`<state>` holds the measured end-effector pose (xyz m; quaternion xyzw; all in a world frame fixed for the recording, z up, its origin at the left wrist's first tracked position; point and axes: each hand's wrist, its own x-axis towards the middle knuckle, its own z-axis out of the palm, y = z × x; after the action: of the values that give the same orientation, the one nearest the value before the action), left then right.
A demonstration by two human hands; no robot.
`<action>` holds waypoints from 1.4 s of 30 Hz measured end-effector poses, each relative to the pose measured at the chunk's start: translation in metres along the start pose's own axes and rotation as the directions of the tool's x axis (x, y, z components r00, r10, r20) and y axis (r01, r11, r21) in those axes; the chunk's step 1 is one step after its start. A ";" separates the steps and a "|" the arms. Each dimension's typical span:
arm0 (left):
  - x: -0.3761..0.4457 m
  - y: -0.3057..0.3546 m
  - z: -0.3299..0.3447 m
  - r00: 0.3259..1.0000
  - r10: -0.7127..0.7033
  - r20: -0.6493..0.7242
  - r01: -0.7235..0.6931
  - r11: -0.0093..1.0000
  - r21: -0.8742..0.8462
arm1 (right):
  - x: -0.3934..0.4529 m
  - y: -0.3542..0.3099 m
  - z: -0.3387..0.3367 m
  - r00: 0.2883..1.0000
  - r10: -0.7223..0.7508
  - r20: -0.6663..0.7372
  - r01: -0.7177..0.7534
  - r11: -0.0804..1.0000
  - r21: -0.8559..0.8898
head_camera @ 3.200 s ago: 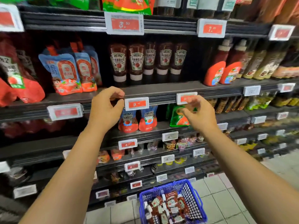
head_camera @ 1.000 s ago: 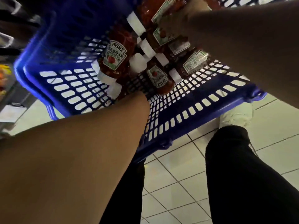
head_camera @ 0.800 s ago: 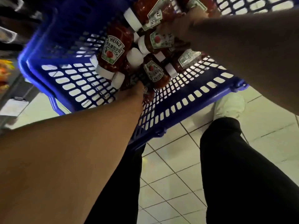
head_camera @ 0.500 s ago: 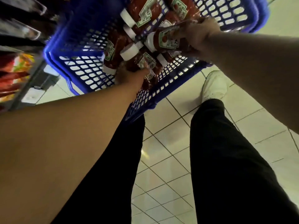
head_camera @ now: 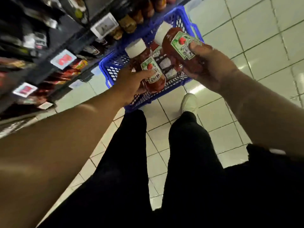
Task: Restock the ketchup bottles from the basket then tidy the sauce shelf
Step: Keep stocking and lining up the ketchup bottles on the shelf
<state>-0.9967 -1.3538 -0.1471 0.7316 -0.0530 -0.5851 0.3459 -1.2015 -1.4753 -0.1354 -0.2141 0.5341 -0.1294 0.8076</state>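
Observation:
My left hand (head_camera: 131,84) grips a Heinz ketchup bottle (head_camera: 148,66), its white cap pointing up and away from me. In my right hand (head_camera: 212,66) I hold a second ketchup bottle (head_camera: 177,45), also cap-away. Both bottles hover above the blue plastic basket (head_camera: 113,73) on the floor. More ketchup bottles (head_camera: 166,63) lie inside the basket, mostly hidden behind the two held ones.
The sauce shelves (head_camera: 65,38) run along the left, blurred, with white and red price tags (head_camera: 63,59) on their edges and bottles and pouches behind. Pale floor tiles (head_camera: 255,38) spread to the right. My dark trouser legs and a white shoe (head_camera: 189,102) stand just before the basket.
Both hands have lifted a ketchup bottle each out of the basket. The view has risen away from the basket, bringing the shelf edges into sight at left.

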 end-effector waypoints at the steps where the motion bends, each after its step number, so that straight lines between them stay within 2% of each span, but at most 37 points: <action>1: -0.021 0.014 0.000 1.000 0.006 0.003 -0.006 0.998 -0.059 | -0.018 -0.011 0.005 0.999 0.011 0.051 -0.012 1.000 0.002; 4: -0.086 0.055 0.003 1.000 0.009 -0.013 -0.012 0.963 -0.270 | -0.074 -0.048 0.024 0.981 0.010 0.191 0.002 0.998 -0.064; 6: -0.125 0.081 0.002 0.999 0.017 -0.028 -0.027 0.915 -0.402 | -0.107 -0.074 0.038 0.975 -0.009 0.222 0.031 0.995 -0.094; 10: -0.196 0.130 -0.006 0.985 0.170 0.015 -0.133 0.823 -0.552 | -0.162 -0.131 0.068 0.954 -0.107 0.280 0.148 0.980 -0.131; 13: -0.242 0.166 -0.017 0.952 0.299 0.059 -0.187 0.727 -0.661 | -0.199 -0.173 0.093 0.924 -0.195 0.330 0.230 0.971 -0.071; 16: -0.284 0.199 -0.032 0.880 0.471 0.066 -0.332 0.708 -0.624 | -0.238 -0.208 0.127 0.872 -0.283 0.399 0.317 0.948 -0.022; 23: -0.376 0.271 -0.093 0.667 0.745 -0.022 -0.625 0.544 -0.559 | -0.316 -0.244 0.233 0.715 -0.448 0.536 0.433 0.886 0.164; 27: -0.414 0.300 -0.149 0.603 0.793 -0.087 -0.711 0.485 -0.509 | -0.344 -0.246 0.303 0.661 -0.512 0.548 0.446 0.856 0.261; 31: -0.445 0.322 -0.212 0.592 0.797 -0.124 -0.757 0.497 -0.425 | -0.363 -0.247 0.366 0.606 -0.546 0.579 0.456 0.834 0.310; 34: -0.462 0.341 -0.258 0.548 0.827 -0.127 -0.808 0.484 -0.335 | -0.370 -0.253 0.404 0.546 -0.593 0.591 0.518 0.794 0.318; 37: -0.472 0.365 -0.299 0.484 0.860 -0.160 -0.867 0.446 -0.222 | -0.369 -0.262 0.437 0.540 -0.638 0.548 0.561 0.759 0.331; 42: -0.481 0.405 -0.347 0.419 0.892 -0.169 -0.908 0.416 -0.052 | -0.369 -0.272 0.470 0.544 -0.687 0.482 0.586 0.722 0.369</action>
<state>-0.7037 -1.2740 0.5032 0.5959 -0.3772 -0.2675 0.6565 -0.9103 -1.4538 0.4525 -0.3555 0.1285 -0.3843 0.8422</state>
